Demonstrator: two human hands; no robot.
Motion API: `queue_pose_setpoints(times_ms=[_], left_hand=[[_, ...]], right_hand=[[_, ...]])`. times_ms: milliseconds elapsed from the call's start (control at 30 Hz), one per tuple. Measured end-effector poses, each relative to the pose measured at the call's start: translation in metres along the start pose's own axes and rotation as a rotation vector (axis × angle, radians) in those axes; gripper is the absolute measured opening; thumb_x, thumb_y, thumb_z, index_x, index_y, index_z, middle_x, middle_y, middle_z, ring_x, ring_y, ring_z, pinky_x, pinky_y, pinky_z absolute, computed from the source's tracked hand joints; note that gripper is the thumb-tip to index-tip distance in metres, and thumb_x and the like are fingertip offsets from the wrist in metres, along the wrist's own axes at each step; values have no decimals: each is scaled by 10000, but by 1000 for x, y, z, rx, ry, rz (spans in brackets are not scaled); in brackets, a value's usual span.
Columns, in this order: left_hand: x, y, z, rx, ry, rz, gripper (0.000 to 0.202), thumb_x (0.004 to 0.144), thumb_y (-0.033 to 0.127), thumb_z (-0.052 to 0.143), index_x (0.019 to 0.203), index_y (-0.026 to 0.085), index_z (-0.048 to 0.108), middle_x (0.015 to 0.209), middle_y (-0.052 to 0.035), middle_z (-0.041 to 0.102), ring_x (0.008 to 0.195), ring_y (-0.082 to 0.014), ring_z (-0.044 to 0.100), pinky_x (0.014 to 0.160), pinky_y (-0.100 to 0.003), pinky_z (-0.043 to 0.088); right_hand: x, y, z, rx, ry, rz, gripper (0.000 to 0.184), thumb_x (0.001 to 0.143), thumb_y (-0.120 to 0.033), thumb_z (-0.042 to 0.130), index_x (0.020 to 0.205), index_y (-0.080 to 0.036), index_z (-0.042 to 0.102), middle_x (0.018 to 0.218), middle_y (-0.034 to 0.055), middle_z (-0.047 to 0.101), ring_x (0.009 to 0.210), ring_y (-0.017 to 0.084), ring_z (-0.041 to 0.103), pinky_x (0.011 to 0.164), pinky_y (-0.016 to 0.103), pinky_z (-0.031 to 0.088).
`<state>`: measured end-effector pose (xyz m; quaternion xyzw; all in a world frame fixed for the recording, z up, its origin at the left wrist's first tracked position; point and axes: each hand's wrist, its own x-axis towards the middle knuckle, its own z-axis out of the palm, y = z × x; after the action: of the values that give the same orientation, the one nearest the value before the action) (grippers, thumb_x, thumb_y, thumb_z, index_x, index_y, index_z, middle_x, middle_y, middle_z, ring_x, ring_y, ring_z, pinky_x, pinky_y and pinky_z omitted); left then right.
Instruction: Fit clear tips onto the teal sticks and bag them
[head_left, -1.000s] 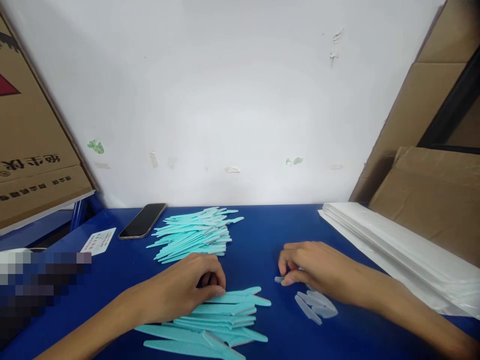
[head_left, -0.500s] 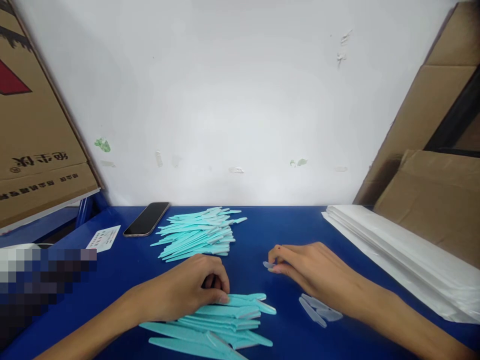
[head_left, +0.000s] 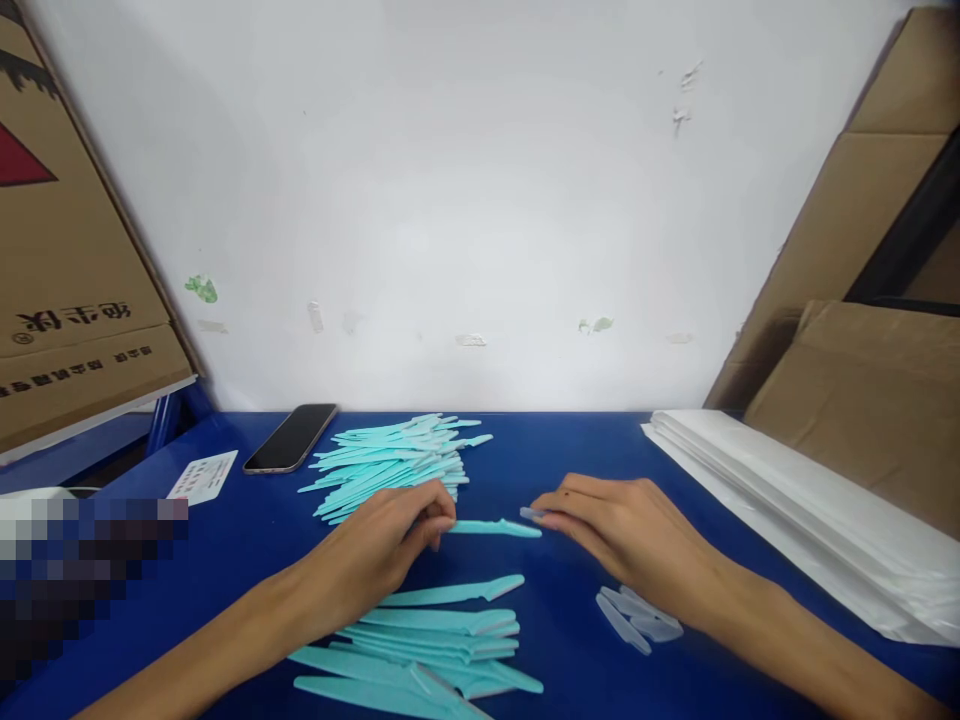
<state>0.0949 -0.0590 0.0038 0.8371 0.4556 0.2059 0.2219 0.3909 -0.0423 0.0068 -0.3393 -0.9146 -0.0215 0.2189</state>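
Observation:
Between the thumb and fingers of my left hand [head_left: 394,535] is a turquoise eyebrow razor [head_left: 495,528], its blade end pointing right. My right hand [head_left: 611,520] pinches a small clear plastic blade cap [head_left: 532,514], close to the razor's tip; whether they touch I cannot tell. Below my left hand lies a loose pile of turquoise razors [head_left: 435,640], blade ends to the right. Several more clear caps [head_left: 637,615] rest on the table under my right wrist. Behind my left hand is a bigger heap of razors [head_left: 397,460], partly covered by that hand.
A phone [head_left: 292,438] and a printed card [head_left: 204,477] lie at the left of the blue table [head_left: 570,450]. White plastic sheets [head_left: 795,520] are stacked at the right. Cardboard boxes stand at the left [head_left: 82,260] and right [head_left: 862,390], and a white wall [head_left: 480,200] rises behind.
My left hand has lifted one razor off the near pile and moved up with it, toward the cap. My right hand, still pinching the cap, has barely shifted.

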Motion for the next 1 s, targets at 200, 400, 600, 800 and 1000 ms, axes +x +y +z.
queue_pose_setpoints(times_ms=[200,400,600,800,1000], left_hand=[[2,-4,-2,51,135,11,189,1045,257,334,990,239,514,829,8,588,742,-177,548,658,-278,394],[1,4,-4,-2,156,5,201,1049,278,349,969,235,529,850,8,598,771,-173,561,682,-283,404],[0,6,-3,-55,188,-23,218,1056,332,370,977,239,551,869,3,611,781,-173,571,681,-280,402],[0,7,-4,-81,222,-29,236,1058,356,378,958,237,555,832,9,591,766,-170,564,679,-274,401],[-1,10,-2,-96,258,-8,237,1057,350,403,945,233,576,832,10,594,766,-161,564,684,-264,408]], right_hand=[[1,0,-3,47,115,57,269,1059,-325,471,1103,-266,730,957,7,746,752,131,703,634,232,483],[3,-2,-2,74,102,49,272,1056,-327,477,1067,-256,740,925,4,747,704,121,688,625,230,480],[3,-2,-4,191,191,89,240,1035,-321,524,1058,-261,755,909,6,756,702,124,677,622,223,485],[4,-1,-5,211,222,86,201,1019,-295,559,1068,-259,750,911,-1,754,715,125,674,644,230,491],[3,-4,-4,184,226,79,216,1023,-304,546,1069,-256,751,908,4,753,722,124,683,648,230,499]])
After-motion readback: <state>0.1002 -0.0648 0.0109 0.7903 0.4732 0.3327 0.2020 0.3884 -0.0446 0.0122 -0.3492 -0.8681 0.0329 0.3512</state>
